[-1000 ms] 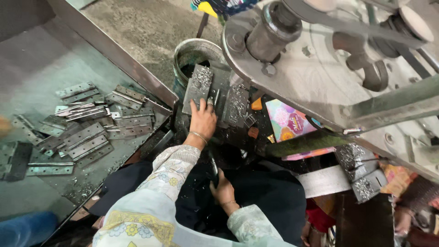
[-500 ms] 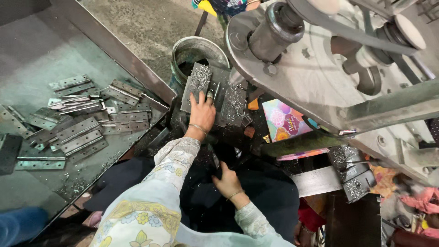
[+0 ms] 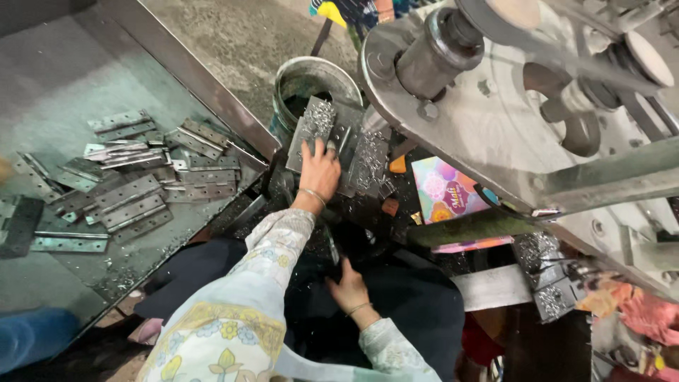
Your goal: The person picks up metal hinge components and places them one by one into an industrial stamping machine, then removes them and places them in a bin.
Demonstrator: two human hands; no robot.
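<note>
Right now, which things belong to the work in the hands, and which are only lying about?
In use:
left hand on metal plate
right hand low by the lap
metal bucket

Lying about:
hinge pile
colourful box
pink cloth

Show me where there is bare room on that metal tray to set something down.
The metal tray is bare along its upper left, above the pile of hinges, and in a strip below the pile toward the near edge, though gritty with shavings. It is crowded around the left hand, hemmed in by metal plates, the bucket and the machine.
</note>
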